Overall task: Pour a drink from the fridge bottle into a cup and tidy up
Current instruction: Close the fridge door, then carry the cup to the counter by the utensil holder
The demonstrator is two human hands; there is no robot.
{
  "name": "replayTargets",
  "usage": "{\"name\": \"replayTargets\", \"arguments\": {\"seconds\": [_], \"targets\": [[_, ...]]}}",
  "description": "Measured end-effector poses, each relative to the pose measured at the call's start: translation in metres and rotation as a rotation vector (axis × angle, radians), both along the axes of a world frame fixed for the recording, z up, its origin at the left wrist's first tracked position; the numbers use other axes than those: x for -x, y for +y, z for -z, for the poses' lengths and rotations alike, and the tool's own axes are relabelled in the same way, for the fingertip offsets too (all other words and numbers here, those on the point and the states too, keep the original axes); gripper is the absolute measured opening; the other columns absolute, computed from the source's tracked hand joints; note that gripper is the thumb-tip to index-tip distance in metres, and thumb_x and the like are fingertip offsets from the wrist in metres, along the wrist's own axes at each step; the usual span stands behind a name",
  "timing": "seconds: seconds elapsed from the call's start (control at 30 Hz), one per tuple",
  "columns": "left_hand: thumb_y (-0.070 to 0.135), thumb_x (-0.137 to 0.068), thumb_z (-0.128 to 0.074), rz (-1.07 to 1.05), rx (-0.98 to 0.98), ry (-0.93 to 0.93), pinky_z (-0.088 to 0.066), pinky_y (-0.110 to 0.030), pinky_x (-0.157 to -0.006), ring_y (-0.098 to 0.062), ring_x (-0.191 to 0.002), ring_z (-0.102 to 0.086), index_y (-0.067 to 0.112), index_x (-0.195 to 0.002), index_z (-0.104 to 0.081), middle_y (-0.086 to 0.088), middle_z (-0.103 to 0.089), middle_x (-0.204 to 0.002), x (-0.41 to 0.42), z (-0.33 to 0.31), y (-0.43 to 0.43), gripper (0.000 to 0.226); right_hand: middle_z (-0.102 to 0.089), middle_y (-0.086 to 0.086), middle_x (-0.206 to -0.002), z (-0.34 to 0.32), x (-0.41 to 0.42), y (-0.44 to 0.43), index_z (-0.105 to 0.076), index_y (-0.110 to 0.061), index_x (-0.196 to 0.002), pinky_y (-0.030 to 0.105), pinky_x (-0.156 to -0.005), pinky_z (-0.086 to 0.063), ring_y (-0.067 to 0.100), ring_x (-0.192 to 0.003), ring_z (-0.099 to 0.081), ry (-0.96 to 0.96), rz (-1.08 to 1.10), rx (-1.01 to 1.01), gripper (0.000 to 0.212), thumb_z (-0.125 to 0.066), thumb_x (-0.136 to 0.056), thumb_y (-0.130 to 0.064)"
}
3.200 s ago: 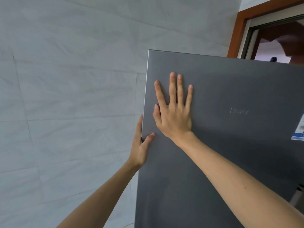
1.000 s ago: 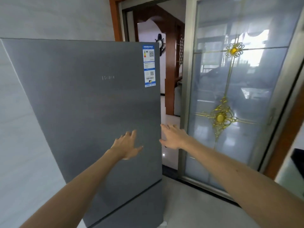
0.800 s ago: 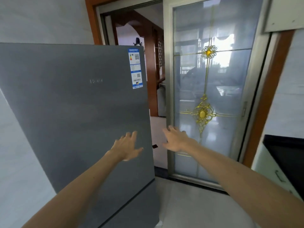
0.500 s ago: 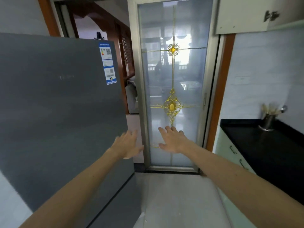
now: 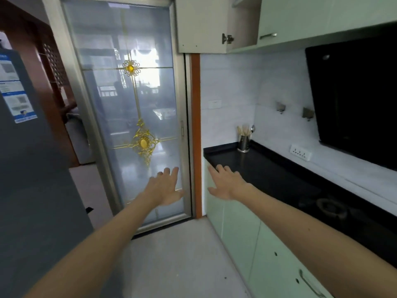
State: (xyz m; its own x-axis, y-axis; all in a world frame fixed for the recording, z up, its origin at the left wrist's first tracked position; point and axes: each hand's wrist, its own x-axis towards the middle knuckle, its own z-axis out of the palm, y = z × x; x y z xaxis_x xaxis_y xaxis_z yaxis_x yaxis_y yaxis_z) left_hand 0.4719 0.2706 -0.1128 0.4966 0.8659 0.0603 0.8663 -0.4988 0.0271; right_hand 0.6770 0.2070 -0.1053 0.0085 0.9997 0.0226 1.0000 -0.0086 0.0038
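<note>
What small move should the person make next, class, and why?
Probably turn back left to the fridge and open it. Both the left hand and the right hand are open and empty, the fridge door looks shut, and no bottle or cup shows on the counter.

A frosted glass sliding door with gold ornaments stands at the far end. To its right a black countertop runs over pale green cabinets, with a metal utensil holder at its far corner. A white socket strip sits on the tiled wall beneath a black range hood.
</note>
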Motion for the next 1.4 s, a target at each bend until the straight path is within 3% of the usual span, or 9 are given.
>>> {"name": "replayTargets", "arguments": {"seconds": [0.27, 0.6, 0.93, 1.4], "targets": [[0.055, -0.092, -0.052, 0.250, 0.031, -0.077, -0.044, -0.049, -0.103, -0.034, -0.128, -0.047, 0.019, -0.154, -0.014, -0.013, -0.044, -0.141, -0.127, 0.000, -0.045, 0.081, -0.021, 0.013, -0.158, 0.003, -0.112, -0.096, -0.004, -0.016, -0.157, 0.055, -0.108, -0.035, 0.036, -0.142, -0.025, -0.016, 0.251, 0.007, 0.078, -0.046, -0.098, -0.046], [0.060, -0.091, -0.051, 0.498, 0.008, -0.029, -0.042, -0.050, -0.103, -0.035, -0.131, -0.044, 0.015, -0.155, -0.012, -0.015, -0.036, -0.149, -0.273, 0.011, -0.159, 0.087, -0.021, 0.012, -0.158, 0.003, -0.233, -0.269, -0.005, -0.016, -0.157, 0.054, -0.107, -0.037, 0.036, -0.143, -0.024, -0.023, 0.545, 0.033, 0.077, -0.044, -0.099, -0.047], [0.059, -0.092, -0.050, 0.707, 0.035, -0.001, -0.041, -0.050, -0.104, -0.035, -0.131, -0.043, 0.015, -0.155, -0.013, -0.015, -0.036, -0.149, -0.370, 0.019, -0.295, 0.086, -0.028, 0.014, -0.154, 0.007, -0.295, -0.444, -0.007, -0.013, -0.155, 0.052, -0.103, -0.042, 0.036, -0.139, -0.031, -0.076, 0.743, 0.059, 0.076, -0.044, -0.099, -0.047], [0.057, -0.093, -0.049, 1.055, 0.016, 0.042, -0.041, -0.049, -0.104, -0.035, -0.132, -0.042, 0.014, -0.156, -0.011, -0.017, -0.035, -0.150, -0.489, 0.027, -0.471, 0.085, -0.034, 0.011, -0.147, 0.021, -0.349, -0.660, -0.013, -0.014, -0.151, 0.049, -0.098, -0.044, 0.034, -0.131, -0.038, -0.006, 1.117, 0.079, 0.070, -0.045, -0.098, -0.047]]}}
